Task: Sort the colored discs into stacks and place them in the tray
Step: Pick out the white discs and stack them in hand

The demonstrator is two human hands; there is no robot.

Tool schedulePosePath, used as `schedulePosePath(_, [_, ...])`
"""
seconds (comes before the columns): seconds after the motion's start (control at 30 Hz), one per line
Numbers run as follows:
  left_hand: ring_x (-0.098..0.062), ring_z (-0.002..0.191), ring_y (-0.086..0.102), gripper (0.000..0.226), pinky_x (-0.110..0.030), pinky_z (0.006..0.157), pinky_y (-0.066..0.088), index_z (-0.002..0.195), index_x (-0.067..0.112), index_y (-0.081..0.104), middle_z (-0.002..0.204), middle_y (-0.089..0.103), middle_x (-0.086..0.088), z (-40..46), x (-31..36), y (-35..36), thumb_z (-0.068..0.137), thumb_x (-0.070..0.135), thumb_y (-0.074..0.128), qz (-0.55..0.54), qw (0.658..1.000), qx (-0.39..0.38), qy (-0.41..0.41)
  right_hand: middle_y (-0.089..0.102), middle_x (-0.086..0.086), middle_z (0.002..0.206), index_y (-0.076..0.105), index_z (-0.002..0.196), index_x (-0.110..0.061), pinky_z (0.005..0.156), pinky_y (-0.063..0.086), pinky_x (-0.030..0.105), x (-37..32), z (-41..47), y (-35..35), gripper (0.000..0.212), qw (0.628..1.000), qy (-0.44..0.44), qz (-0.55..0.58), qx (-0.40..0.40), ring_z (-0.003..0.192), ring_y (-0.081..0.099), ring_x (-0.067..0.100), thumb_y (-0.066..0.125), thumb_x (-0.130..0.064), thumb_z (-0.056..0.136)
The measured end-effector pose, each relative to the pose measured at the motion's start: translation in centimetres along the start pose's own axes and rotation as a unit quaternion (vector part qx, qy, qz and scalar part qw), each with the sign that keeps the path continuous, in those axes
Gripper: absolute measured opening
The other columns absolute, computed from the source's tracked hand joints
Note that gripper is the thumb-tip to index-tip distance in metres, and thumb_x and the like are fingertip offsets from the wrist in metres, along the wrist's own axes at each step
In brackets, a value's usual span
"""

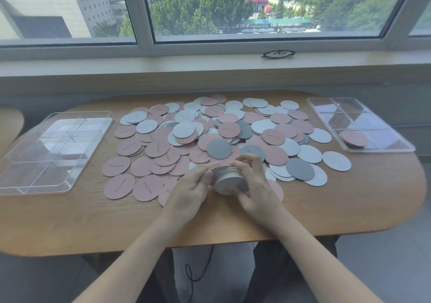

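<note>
Head view: left hand and right hand both gripping thick stack of pale grey round card discs, fingers curled; lying over scattered pink, pale and dark grey discs on oval wooden table.

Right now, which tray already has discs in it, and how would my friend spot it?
Start at the wooden table under the window and look to its far right end. A clear divided tray lies there, past the big spread of loose discs. Unlike the clear tray on the left, which shows no discs, one near compartment holds a small pink stack.
</note>
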State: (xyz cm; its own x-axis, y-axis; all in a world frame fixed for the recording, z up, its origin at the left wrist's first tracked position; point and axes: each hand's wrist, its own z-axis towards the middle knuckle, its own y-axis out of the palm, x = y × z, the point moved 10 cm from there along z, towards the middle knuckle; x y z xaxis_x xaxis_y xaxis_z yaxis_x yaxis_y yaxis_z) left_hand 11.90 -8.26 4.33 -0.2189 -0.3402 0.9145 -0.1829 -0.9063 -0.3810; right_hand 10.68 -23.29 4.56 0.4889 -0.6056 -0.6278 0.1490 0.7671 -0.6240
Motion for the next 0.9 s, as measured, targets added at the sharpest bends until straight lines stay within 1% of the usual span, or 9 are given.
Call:
schedulePosePath(0.1, [0.0, 0.13, 0.04, 0.061, -0.034, 0.117, 0.03, 0.15, 0.032, 0.039, 0.145, 0.045, 0.016, 0.0, -0.9, 1.8, 0.096, 0.061, 0.035, 0.079, 0.995, -0.056, -0.021, 0.045, -0.002, 0.133, 0.048, 0.134, -0.015, 0.103, 0.041, 0.026, 0.4, 0.1, 0.7, 0.049, 0.999, 0.009, 0.02, -0.03, 0.126, 0.043, 0.009, 0.064, -0.016, 0.088])
schedulePosePath(0.17, [-0.005, 0.136, 0.031, 0.072, -0.034, 0.117, 0.026, 0.155, 0.033, 0.026, 0.146, 0.039, 0.014, 0.0, -0.8, 2.4, 0.093, 0.069, 0.039, 0.147, 0.987, -0.07, -0.002, 0.052, 0.001, 0.132, 0.045, 0.14, -0.014, 0.106, 0.035, 0.023, 0.4, -0.1, 1.2, 0.053, 0.999, 0.01, 0.021, -0.046, 0.123, 0.046, 0.013, 0.061, -0.019, 0.089])
schedulePosePath(0.3, [-0.013, 0.127, 0.047, 0.062, -0.041, 0.11, 0.039, 0.151, 0.028, 0.034, 0.14, 0.05, 0.008, 0.4, -0.5, 2.7, 0.096, 0.029, 0.061, 0.125, 0.99, -0.044, 0.045, 0.054, -0.002, 0.129, 0.04, 0.144, -0.019, 0.104, 0.028, 0.021, 0.2, 0.0, 0.8, 0.063, 0.999, -0.003, -0.032, -0.022, 0.119, 0.043, 0.008, 0.056, -0.029, 0.085])
schedulePosePath(0.4, [-0.016, 0.114, 0.06, 0.055, -0.043, 0.102, 0.047, 0.148, 0.027, 0.042, 0.133, 0.058, 0.006, 0.4, -0.8, 2.3, 0.096, 0.019, 0.06, 0.083, 0.995, -0.026, 0.045, 0.056, -0.003, 0.121, 0.043, 0.141, -0.02, 0.1, 0.033, 0.031, 0.5, 0.2, 0.2, 0.063, 0.998, 0.001, -0.064, 0.011, 0.115, 0.05, 0.013, 0.058, -0.036, 0.081])
schedulePosePath(0.47, [-0.015, 0.119, 0.058, 0.056, -0.041, 0.104, 0.046, 0.148, 0.026, 0.042, 0.135, 0.058, 0.005, 0.4, -0.8, 2.2, 0.097, 0.016, 0.061, 0.072, 0.996, -0.02, 0.048, 0.057, -0.003, 0.122, 0.046, 0.139, -0.018, 0.101, 0.032, 0.036, 0.6, 0.2, 0.3, 0.062, 0.996, 0.001, -0.085, 0.012, 0.116, 0.051, 0.017, 0.057, -0.04, 0.082])
schedulePosePath(0.57, [-0.01, 0.134, 0.041, 0.066, -0.03, 0.115, 0.031, 0.157, 0.031, 0.022, 0.145, 0.047, 0.007, 0.2, -0.9, 2.6, 0.1, 0.027, 0.055, 0.136, 0.989, -0.026, 0.052, 0.058, 0.0, 0.125, 0.042, 0.143, -0.014, 0.106, 0.028, 0.042, 0.0, 0.1, 1.2, 0.066, 0.992, -0.028, -0.12, -0.017, 0.115, 0.046, 0.017, 0.058, -0.04, 0.084])
schedulePosePath(0.67, [-0.004, 0.138, 0.028, 0.076, -0.013, 0.109, 0.007, 0.157, 0.035, -0.002, 0.148, 0.039, 0.014, 0.0, -0.5, 2.8, 0.097, 0.057, 0.037, 0.254, 0.964, -0.026, 0.076, 0.053, -0.001, 0.133, 0.032, 0.15, -0.017, 0.113, 0.023, 0.041, 0.0, 0.1, 1.9, 0.074, 0.991, -0.026, -0.117, -0.05, 0.12, 0.042, 0.019, 0.056, -0.036, 0.083])
schedulePosePath(0.77, [0.01, 0.138, 0.02, 0.074, -0.004, 0.106, -0.003, 0.155, 0.039, -0.006, 0.154, 0.032, 0.02, -0.1, -0.2, 3.3, 0.095, 0.061, 0.03, 0.256, 0.961, -0.044, 0.089, 0.059, -0.003, 0.126, 0.042, 0.146, -0.016, 0.106, 0.026, 0.033, -0.2, 0.3, 1.3, 0.067, 0.995, -0.034, -0.091, -0.028, 0.114, 0.046, 0.016, 0.051, -0.03, 0.081])
schedulePosePath(0.9, [-0.002, 0.142, 0.023, 0.076, -0.019, 0.117, 0.004, 0.157, 0.033, -0.006, 0.155, 0.035, 0.011, -0.2, 0.0, 3.3, 0.095, 0.062, 0.028, 0.293, 0.95, -0.024, 0.103, 0.06, -0.003, 0.122, 0.041, 0.145, -0.02, 0.104, 0.027, 0.03, -0.2, 0.2, 1.7, 0.071, 0.993, -0.041, -0.099, -0.049, 0.115, 0.053, 0.019, 0.053, -0.019, 0.076])
